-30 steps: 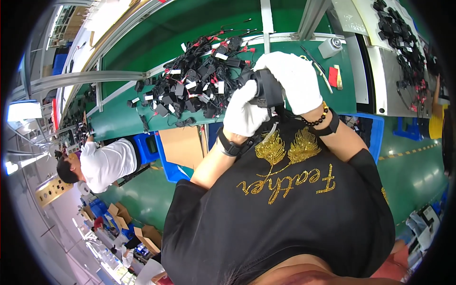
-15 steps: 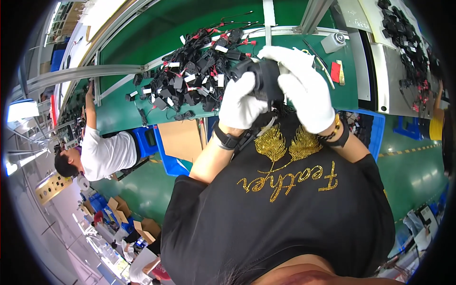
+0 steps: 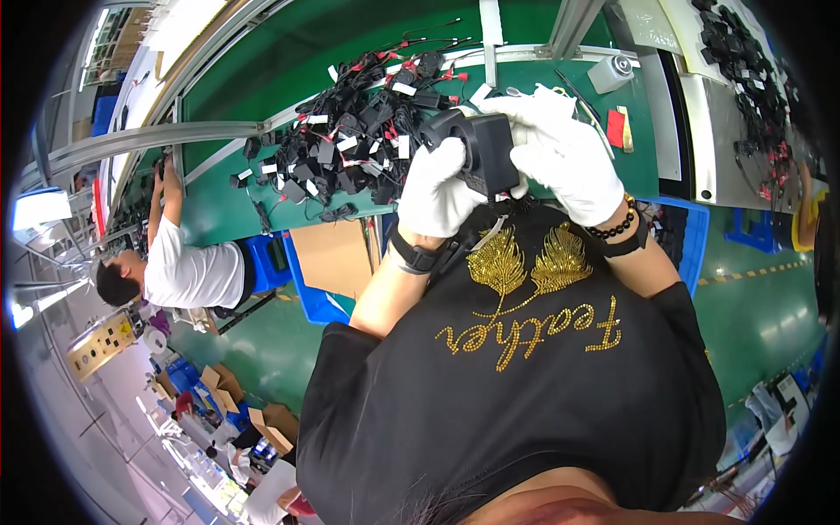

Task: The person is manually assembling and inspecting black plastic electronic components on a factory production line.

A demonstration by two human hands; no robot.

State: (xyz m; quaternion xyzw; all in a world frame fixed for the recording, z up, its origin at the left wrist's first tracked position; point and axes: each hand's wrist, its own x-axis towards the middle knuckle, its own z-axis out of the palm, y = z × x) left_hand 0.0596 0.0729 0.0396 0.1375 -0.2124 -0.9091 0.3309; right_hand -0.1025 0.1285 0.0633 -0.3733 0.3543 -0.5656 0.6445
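Note:
Close above my chest I hold a black power adapter (image 3: 495,157), its boxy side facing right. My left hand (image 3: 437,188), in a white glove, is closed round its left and lower part. Against the right side of the adapter lie the bent fingers of my gloved right hand (image 3: 569,164), gripping it too; some fingertips are hidden behind it. Beyond my hands, a heap of black adapters (image 3: 354,144) with cords, red tips and white labels covers part of the green table (image 3: 210,206).
A white bottle (image 3: 611,74) and a red card (image 3: 615,129) lie at the right of the table. Metal frame bars (image 3: 175,136) cross the left. Blue bins (image 3: 697,245) and a cardboard sheet (image 3: 337,260) stand by the near edge. A co-worker (image 3: 197,273) reaches over the table at left.
The adapter has turned, so its boxy side shows more. My right hand has shifted slightly right and its fingers have moved along the side. The co-worker at left has moved.

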